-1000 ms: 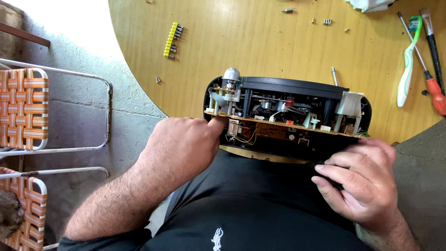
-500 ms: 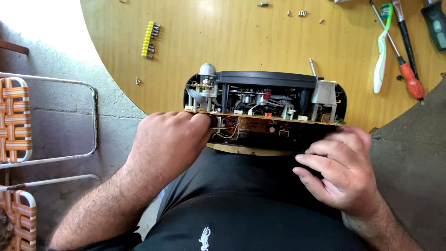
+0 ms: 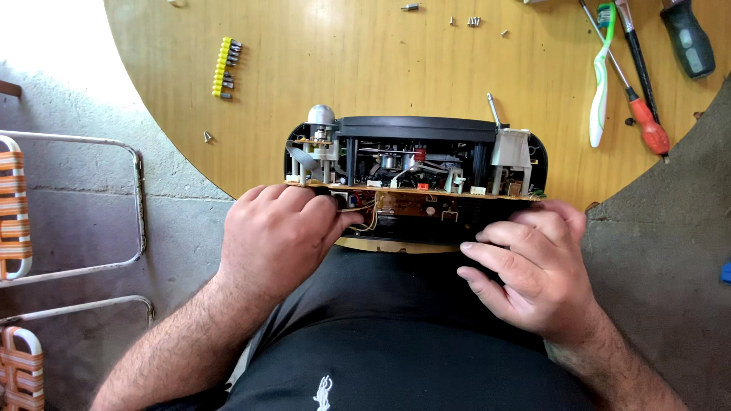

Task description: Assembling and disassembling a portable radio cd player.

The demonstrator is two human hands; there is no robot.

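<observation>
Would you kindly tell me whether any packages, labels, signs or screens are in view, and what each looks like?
No package, sign or screen shows.
Small white logo: on the black shirt at the bottom edge, a little upright figure shape.
Opened black device: at the table's near edge between the left hand and right hand; no readable label or display shows on it.

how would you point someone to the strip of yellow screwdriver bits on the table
Start at the round wooden table and look to its left side, above and left of the opened black device. The strip of yellow bits lies there alone, a short row of yellow holders with metal tips pointing right, far from the screwdrivers at the right edge.
</observation>
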